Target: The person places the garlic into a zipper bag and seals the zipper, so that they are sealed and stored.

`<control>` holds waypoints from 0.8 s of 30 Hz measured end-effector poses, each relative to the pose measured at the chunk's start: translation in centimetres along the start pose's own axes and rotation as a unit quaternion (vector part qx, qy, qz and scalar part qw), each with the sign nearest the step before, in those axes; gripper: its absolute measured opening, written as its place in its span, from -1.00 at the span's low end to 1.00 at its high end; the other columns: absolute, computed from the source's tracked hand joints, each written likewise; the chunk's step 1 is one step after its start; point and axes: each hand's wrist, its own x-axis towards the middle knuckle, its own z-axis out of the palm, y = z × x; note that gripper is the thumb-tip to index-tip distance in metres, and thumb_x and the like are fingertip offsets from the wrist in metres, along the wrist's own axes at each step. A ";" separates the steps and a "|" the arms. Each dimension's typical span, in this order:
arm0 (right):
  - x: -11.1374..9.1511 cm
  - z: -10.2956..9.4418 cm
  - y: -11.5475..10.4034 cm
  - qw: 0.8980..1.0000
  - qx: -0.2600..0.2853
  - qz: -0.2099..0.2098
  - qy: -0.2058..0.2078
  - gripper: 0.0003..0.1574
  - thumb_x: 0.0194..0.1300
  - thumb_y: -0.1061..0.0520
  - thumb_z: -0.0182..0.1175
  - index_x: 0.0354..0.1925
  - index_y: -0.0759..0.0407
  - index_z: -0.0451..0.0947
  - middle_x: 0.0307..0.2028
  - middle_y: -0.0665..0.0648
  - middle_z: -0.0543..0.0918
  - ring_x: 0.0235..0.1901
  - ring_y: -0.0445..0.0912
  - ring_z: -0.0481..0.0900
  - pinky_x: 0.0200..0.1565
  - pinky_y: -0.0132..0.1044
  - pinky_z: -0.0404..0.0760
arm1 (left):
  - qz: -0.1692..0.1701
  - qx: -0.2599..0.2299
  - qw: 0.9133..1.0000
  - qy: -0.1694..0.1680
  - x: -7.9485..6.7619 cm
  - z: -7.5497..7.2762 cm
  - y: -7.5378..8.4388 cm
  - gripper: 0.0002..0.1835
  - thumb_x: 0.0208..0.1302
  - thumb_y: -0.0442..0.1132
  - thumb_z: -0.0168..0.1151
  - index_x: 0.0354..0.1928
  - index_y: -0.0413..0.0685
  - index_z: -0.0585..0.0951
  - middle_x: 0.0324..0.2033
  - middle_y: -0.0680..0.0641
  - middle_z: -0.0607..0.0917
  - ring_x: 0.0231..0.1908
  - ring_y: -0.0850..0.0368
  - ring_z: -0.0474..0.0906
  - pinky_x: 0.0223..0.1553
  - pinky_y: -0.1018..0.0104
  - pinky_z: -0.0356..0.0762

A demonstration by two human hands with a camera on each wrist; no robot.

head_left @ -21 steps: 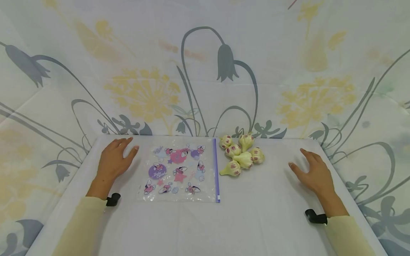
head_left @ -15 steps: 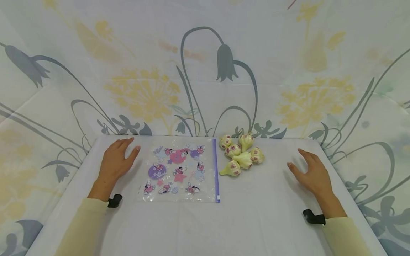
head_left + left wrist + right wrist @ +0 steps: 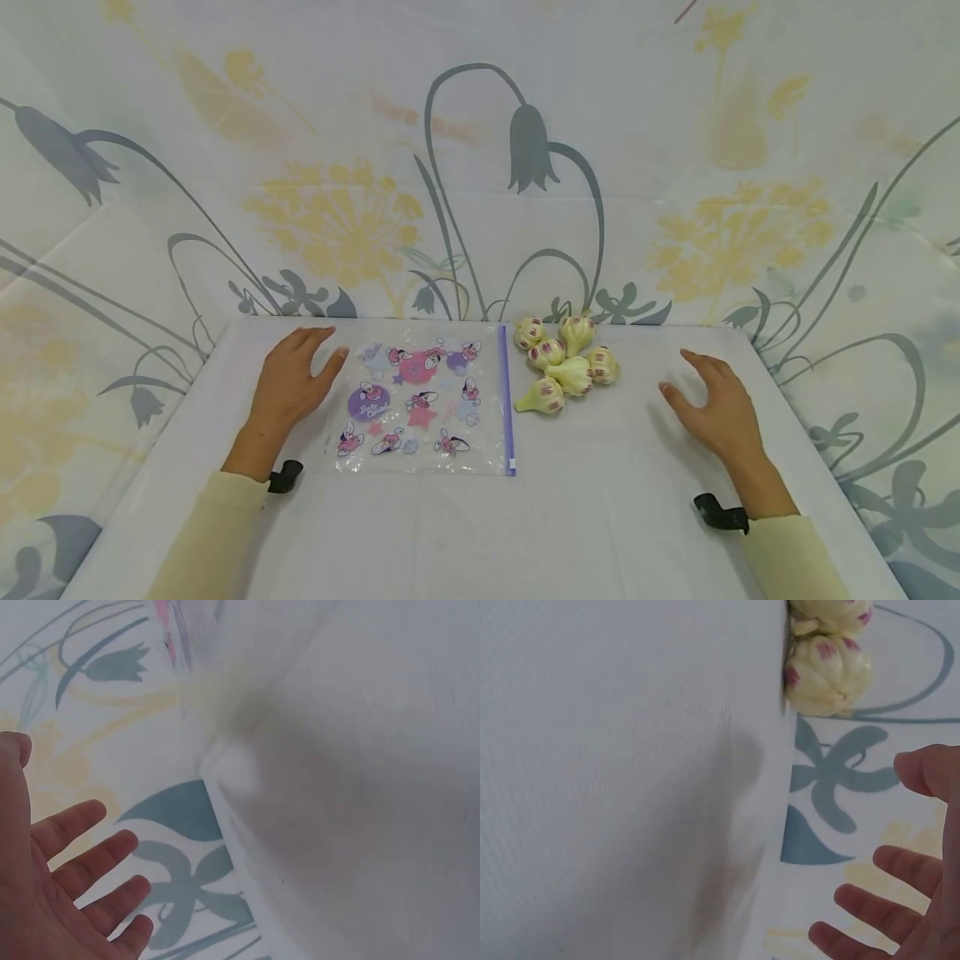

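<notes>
A clear zip bag printed with pink and purple cartoon figures lies flat on the white table, its purple slider strip along the right side. Right of that strip sits a cluster of several garlic bulbs, pale yellow-green with purple-red marks. My left hand hovers just left of the bag, thumb and fingers spread, holding nothing. On the other side, my right hand is spread above the table, right of the garlic and apart from it. Two garlic bulbs show at the top of the right wrist view.
The white cloth-covered table meets a flower-printed curtain at its back edge, and similar cloth rises on both sides. Dark wrist mounts sit at both cuffs.
Both hands have moved inward: the left one rightward toward the bag, the right one leftward toward the garlic. Bag and garlic have stayed in place.
</notes>
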 end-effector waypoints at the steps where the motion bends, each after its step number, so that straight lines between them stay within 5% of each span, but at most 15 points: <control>1: 0.0 0.0 -0.2 1.000 0.003 -0.002 0.001 -0.20 0.43 -0.07 0.34 0.46 0.29 0.44 0.34 0.52 0.48 0.32 0.50 0.40 0.22 0.51 0.35 | 0.003 -0.002 1.000 0.001 0.0 0.1 0.1 -0.46 0.54 -0.02 0.26 0.36 -0.23 0.58 0.23 -0.34 0.63 0.28 -0.40 0.51 0.37 -0.33 0.36; 24: -0.5 0.5 -4.2 0.997 0.040 -0.065 0.029 -0.27 0.30 0.08 0.45 0.36 0.27 0.54 0.28 0.43 0.56 0.28 0.43 0.47 0.21 0.45 0.39 | 0.051 -0.023 0.998 -0.032 -0.8 2.3 4.2 -0.45 0.47 -0.02 0.31 0.36 -0.17 0.60 0.29 -0.26 0.64 0.38 -0.35 0.46 0.42 -0.31 0.34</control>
